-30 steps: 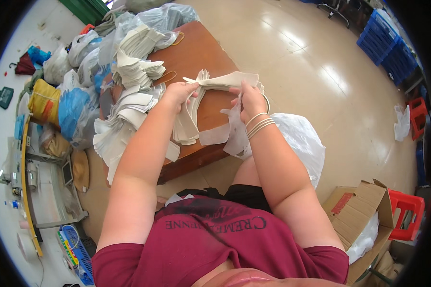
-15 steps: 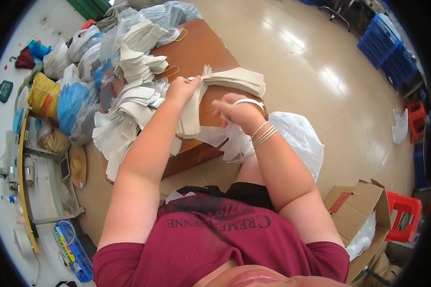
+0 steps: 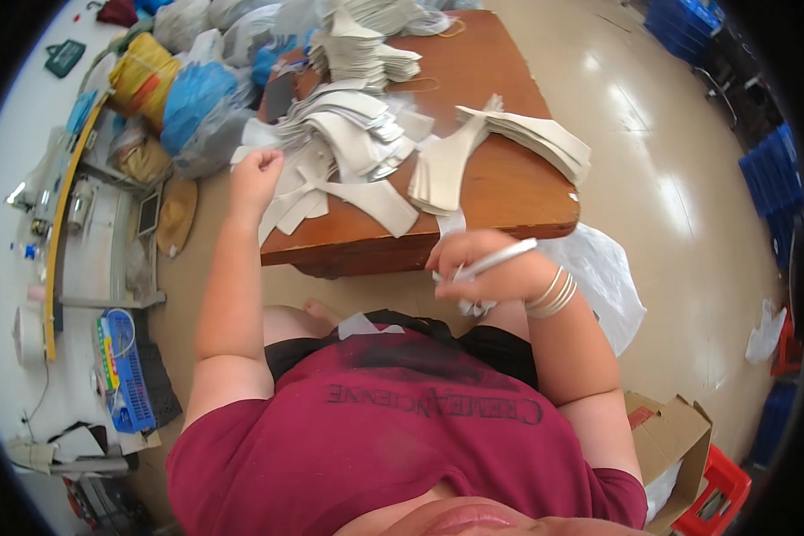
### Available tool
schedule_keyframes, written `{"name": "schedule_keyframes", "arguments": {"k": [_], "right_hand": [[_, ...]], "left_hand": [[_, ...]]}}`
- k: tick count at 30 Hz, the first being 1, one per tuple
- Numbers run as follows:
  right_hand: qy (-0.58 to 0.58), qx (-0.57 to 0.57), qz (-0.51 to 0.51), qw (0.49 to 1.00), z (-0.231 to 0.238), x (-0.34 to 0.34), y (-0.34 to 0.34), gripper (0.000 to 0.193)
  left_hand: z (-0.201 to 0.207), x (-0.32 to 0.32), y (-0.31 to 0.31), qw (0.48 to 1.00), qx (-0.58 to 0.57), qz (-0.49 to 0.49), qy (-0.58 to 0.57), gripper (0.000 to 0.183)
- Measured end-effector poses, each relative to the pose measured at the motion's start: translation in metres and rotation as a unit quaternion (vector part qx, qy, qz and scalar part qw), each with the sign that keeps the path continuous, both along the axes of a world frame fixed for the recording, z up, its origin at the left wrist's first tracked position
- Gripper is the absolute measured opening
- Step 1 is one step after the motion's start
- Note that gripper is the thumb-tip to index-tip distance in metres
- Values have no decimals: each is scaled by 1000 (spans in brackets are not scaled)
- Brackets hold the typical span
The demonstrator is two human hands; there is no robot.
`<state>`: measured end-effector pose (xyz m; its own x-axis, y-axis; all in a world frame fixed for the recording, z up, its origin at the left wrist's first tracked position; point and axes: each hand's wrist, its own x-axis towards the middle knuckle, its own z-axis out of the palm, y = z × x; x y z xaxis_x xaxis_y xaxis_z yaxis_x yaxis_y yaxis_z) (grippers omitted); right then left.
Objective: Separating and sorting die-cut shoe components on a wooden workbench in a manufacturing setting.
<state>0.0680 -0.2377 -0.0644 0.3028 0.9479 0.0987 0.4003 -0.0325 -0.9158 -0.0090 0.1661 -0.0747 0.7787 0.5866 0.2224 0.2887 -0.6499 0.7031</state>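
Evidently the wooden surface point(image 3: 500, 67) is barest along its right half, while its near edge runs between the forearms and the tiled floor point(image 3: 688, 161) lies open beyond the right edge. Curved cream cutouts point(image 3: 438, 177) spread in two fanned arms close to the near right corner, just beyond the right grip point(image 3: 447, 268) and well right of the left grip point(image 3: 261, 161). That left one, fingers bent inward, meets the left fringe of the heaped pieces point(image 3: 339, 129) (whether it pinches any, I cannot tell). Right fingers curl loosely, a slim white band point(image 3: 502, 257) across them; their hold is unclear.
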Motion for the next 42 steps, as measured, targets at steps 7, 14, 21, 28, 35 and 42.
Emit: {"name": "schedule_keyframes", "arguments": {"k": [7,14,21,28,35,42], "right_hand": [[22,51,209,976,-6,-38,48,7],[-12,107,93,990,-14,-36,77,10],[-53,188,74,978,-12,-33,83,10],[-278,306,-85,907,22,-50,71,29],[-302,315,-151,887,23,-42,59,36],[-315,284,-187,886,22,-41,42,34]], "left_hand": [[-20,-10,-36,987,93,40,125,40],[-54,5,-33,985,111,95,92,47],[-21,-22,-46,984,8,48,-173,25],[59,-71,-145,958,-3,-229,-170,14],[54,-69,-174,941,-20,-316,-124,21],[62,-63,-186,928,88,-330,-151,25]]}}
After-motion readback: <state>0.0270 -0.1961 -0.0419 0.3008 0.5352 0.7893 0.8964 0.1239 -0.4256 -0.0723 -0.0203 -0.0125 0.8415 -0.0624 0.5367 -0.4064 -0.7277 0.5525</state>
